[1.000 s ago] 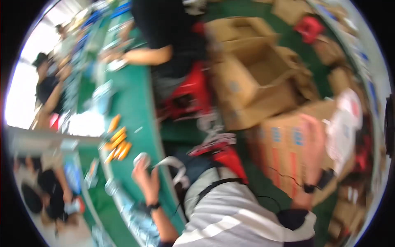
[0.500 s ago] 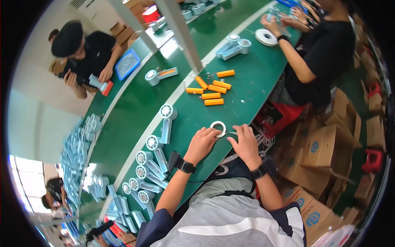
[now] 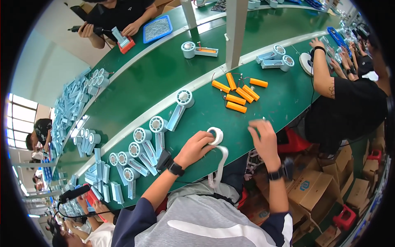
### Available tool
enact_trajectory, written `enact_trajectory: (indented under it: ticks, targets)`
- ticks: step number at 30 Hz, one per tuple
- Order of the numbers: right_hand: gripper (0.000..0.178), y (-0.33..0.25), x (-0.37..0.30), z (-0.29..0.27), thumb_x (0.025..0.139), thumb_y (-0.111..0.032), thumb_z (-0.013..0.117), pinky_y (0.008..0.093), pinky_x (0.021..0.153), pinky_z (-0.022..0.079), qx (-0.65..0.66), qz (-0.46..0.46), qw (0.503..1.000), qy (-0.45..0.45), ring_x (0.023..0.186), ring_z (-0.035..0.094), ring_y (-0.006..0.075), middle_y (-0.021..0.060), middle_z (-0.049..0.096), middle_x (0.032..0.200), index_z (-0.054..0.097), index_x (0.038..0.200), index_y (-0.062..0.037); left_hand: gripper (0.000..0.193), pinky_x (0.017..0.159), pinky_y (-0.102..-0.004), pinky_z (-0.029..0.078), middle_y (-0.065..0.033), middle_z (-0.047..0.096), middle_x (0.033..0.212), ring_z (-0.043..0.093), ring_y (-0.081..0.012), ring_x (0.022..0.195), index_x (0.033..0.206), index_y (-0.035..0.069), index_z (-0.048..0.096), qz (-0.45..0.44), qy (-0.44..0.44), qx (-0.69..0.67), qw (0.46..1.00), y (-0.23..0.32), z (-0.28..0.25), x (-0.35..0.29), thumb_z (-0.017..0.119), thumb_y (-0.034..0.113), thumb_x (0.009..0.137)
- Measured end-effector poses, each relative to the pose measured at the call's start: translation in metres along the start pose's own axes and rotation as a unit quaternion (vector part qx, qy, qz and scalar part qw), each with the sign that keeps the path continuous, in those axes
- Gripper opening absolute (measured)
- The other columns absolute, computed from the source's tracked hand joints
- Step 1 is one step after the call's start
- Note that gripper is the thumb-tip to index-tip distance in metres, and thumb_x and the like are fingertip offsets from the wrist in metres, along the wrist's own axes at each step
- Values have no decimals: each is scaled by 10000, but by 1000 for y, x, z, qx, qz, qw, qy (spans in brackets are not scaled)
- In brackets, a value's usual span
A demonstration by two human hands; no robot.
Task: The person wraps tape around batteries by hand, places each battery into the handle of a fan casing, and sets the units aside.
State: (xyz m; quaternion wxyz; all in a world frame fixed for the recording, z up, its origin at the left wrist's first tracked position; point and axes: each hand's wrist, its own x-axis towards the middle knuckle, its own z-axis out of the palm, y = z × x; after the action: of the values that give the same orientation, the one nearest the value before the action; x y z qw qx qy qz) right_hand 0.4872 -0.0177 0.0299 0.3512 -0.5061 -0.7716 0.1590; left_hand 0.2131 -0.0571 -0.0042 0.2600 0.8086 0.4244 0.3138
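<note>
My left hand [image 3: 194,147] is closed on a roll of white tape [image 3: 219,134] at the table's near edge, fingers and thumb on its rim. A loose strip of the tape [image 3: 224,158] runs from the roll, curls over the edge and hangs towards my lap. To the right, my right hand [image 3: 265,142] is raised near the edge, thumb and fingers apart, with nothing visible in it; its fingertips are slightly blurred. Beyond both hands lie several orange cylindrical batteries [image 3: 236,99] with thin wires, nearest to my right hand.
Light-blue handheld fan housings [image 3: 157,124] line the left of the green table [image 3: 197,111]. More housings [image 3: 272,57] lie beyond the batteries, by a metal post [image 3: 235,37]. A co-worker [image 3: 349,94] sits at right; another [image 3: 119,18] holds a power driver. Cardboard boxes [image 3: 312,185] stand lower right.
My right hand has left the tape, moving right and opening. The tape strip now hangs over the edge. My left hand stays at the roll. The whole view has turned.
</note>
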Motion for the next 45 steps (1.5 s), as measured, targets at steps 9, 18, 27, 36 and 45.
enact_trajectory:
  ticks: [9, 18, 27, 36, 45]
  targets:
    - [392, 23, 62, 57, 883, -175, 695, 443, 684, 506, -163, -57, 969, -176, 772, 631, 356, 149, 602, 917, 537, 1228, -74, 253, 826, -394, 535, -107, 642, 1034, 637, -317, 963, 931, 11, 662, 17, 153, 21, 988, 26, -34, -45, 768, -32, 705]
    - [382, -5, 29, 21, 889, -250, 693, 430, 654, 522, -261, -70, 937, -220, 757, 649, 310, 118, 593, 794, 555, 1221, -121, 322, 759, -373, 522, -67, 659, 969, 633, -276, 894, 987, 54, 647, 9, 148, 44, 988, 12, -31, -64, 802, 76, 706]
    - [356, 33, 34, 4, 976, -258, 606, 305, 558, 436, 71, 128, 935, -323, 618, 534, 190, 45, 558, 765, 522, 1272, -79, 314, 757, -398, 515, -82, 642, 981, 616, -274, 908, 1018, 47, 618, 1, 135, -61, 989, 18, -36, -65, 788, 72, 756]
    - [210, -50, -17, 13, 1015, -122, 509, 218, 537, 341, 460, 329, 809, -157, 602, 435, 59, 0, 507, 712, 551, 1193, -18, 324, 765, -368, 491, -27, 618, 939, 565, -242, 872, 998, 71, 615, 10, 96, -27, 995, 16, -34, -72, 794, 93, 728]
    - [148, -116, 18, 45, 973, -115, 608, 240, 502, 367, 226, 108, 931, -267, 570, 470, 32, 16, 559, 672, 573, 1038, 13, 222, 631, -326, 427, 9, 509, 761, 491, -193, 712, 873, 131, 595, 82, 37, 119, 989, 30, -53, -58, 768, 185, 745]
